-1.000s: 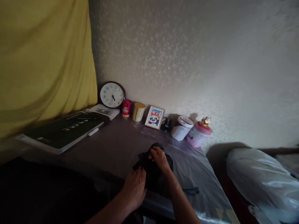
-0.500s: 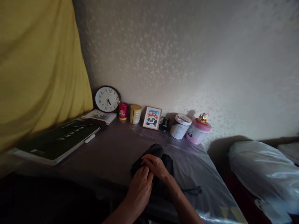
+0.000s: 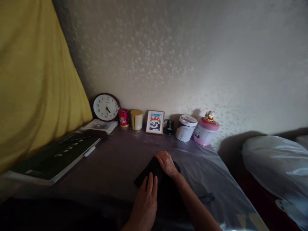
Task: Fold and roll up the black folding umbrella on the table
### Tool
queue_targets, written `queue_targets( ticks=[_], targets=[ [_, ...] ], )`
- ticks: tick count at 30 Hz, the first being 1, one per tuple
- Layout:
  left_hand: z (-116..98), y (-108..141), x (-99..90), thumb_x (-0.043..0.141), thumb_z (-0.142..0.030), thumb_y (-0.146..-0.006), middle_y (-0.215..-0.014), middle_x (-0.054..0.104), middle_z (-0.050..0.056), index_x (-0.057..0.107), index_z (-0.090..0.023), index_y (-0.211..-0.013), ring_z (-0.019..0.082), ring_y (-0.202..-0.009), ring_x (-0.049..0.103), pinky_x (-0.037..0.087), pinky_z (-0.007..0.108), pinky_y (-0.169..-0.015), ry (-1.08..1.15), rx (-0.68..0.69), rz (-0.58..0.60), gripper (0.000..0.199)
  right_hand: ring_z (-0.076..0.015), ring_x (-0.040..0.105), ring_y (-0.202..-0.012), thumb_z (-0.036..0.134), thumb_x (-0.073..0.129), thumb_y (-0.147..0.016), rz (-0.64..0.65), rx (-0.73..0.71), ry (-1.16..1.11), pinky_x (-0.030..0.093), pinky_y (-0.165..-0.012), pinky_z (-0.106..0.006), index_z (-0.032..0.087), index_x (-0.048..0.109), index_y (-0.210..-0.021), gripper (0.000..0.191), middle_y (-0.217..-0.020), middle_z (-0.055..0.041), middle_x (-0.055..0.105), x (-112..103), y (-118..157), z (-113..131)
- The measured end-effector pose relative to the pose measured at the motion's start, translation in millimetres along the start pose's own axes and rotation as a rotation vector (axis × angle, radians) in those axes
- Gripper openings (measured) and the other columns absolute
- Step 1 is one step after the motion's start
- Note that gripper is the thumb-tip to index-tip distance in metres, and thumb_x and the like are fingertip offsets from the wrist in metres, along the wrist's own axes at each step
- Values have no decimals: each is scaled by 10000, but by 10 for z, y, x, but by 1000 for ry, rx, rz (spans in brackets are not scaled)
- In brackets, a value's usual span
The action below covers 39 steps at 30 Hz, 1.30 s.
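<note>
My left hand lies flat, fingers straight, over a black, angular fabric piece on the grey, plastic-covered table; my right hand covers its far edge, grip undeterminable. Judged light, soft; best held by opposite edges.

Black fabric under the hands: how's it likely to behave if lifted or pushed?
Probably floppy: the black fabric lies low, looking like soft cloth beneath the right hand. Unlikely to roll or tip, given its spread, low shape. It may slide fairly easily, since the table cover looks smooth and glossy, though wrinkles could catch it.
</note>
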<state>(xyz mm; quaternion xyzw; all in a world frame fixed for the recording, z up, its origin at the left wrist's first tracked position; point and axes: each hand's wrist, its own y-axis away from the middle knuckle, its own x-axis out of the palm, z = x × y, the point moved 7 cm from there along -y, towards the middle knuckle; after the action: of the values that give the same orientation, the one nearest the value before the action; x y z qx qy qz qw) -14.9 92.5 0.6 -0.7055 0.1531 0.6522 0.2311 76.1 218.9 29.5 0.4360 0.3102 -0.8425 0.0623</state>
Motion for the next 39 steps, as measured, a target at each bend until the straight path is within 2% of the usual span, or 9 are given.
queue_targets(
  ticks=[3, 6, 10, 15, 19, 22, 26, 32, 39],
  targets=[
    [-31, -1, -16, 436, -6, -720, -1449, 314, 74, 580, -158, -1183, 328, -1361, 105, 248, 496, -1100, -45, 55, 55, 508, -150, 574, -1063, 233, 333, -940, 20, 149, 39, 394, -950, -314, 218, 647, -1029, 326, -1062, -37, 681, 23, -137, -288],
    [-7, 6, -103, 426, -51, -744, -1446, 320, 86, 547, -147, -1221, 328, -1353, 165, 277, 471, -1087, 24, 39, 42, 502, -183, 621, -964, 223, 347, -929, -29, 274, 93, 432, -880, -328, 201, 655, -984, 313, -980, -75, 696, -97, -155, -453],
    [91, 16, -134, 393, -37, -725, -1456, 268, 162, 270, -105, -1394, 303, -1311, 302, 372, 413, -1024, 90, -81, 13, 683, -216, 574, -1037, 219, 352, -922, -165, 279, 130, 392, -939, -394, 179, 616, -1071, 305, -1075, -117, 654, -345, 72, -243],
    [108, -3, -63, 404, -57, -716, -1448, 288, 171, 265, -140, -1397, 304, -1281, 359, 387, 438, -995, 85, -127, 22, 700, -190, 536, -1121, 235, 399, -915, -84, -54, 25, 399, -970, -379, 218, 630, -1076, 282, -1123, -71, 650, -207, 348, 311],
    [87, 10, -133, 429, -125, -754, -1470, 231, 166, 200, -143, -1416, 293, -1304, 322, 360, 435, -1016, 133, -133, 46, 701, -207, 510, -1166, 176, 382, -896, -117, 126, 140, 391, -979, -409, 211, 601, -1136, 327, -1210, -80, 608, -204, 257, 72],
    [91, 33, -173, 492, -68, -668, -1483, 141, 198, 143, -105, -1423, 285, -1329, 270, 335, 391, -1036, 136, -133, 149, 833, -213, 536, -1127, 141, 384, -870, -169, 246, 171, 411, -958, -388, 192, 604, -1130, 344, -1204, -98, 607, -328, 221, -101],
    [122, 41, -199, 498, 55, -532, -1490, 76, 203, 96, -116, -1427, 257, -1327, 284, 350, 302, -1019, 142, -106, 204, 996, -204, 523, -1150, 24, 354, -780, -143, 225, 142, 384, -993, -372, 178, 595, -1152, 469, -1238, -88, 587, -337, 365, -47],
    [183, 29, -105, 459, 114, -510, -1506, 48, 153, 124, -224, -1427, 228, -1296, 354, 371, 297, -1002, 132, -128, 230, 1034, -203, 488, -1202, -14, 323, -711, -74, 262, 154, 343, -1040, -370, 144, 546, -1229, 587, -1319, -88, 523, -200, 564, -35],
    [299, 11, -118, 406, 103, -491, -1505, 160, 102, 179, -196, -1421, 189, -1361, 193, 243, 283, -1085, 315, -170, 99, 1003, -203, 507, -1185, 8, 358, -685, -93, 298, 50, 337, -1050, -370, 157, 600, -1162, 556, -1272, -94, 564, -279, 712, -69]
  ],
)
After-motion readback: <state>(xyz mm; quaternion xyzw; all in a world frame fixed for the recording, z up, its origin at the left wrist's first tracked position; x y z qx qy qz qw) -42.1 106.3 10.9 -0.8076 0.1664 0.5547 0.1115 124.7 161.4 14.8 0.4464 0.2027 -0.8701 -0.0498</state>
